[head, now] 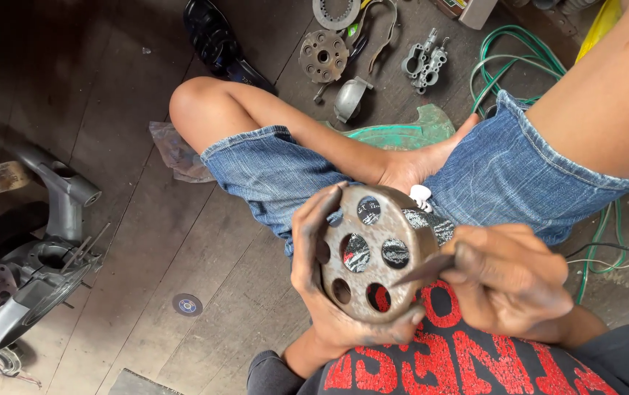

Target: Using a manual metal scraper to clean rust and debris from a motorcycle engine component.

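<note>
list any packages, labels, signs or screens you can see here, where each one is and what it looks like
Box: top edge of the picture, right of centre, on the floor; cut off by the frame, pale side with a red and green printed patch.
Small disc: on the wooden floor, lower left of the left hand; round, dark grey with a blue centre label.
Shirt print: bottom edge, below the right hand; large red lettering on black cloth.
No signs or screens.

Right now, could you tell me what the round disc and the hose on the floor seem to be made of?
The disc looks like cast metal, dull grey-brown, grimy, with round holes. The hose looks like green plastic or rubber, smooth and loosely coiled; which one is unclear.
</note>
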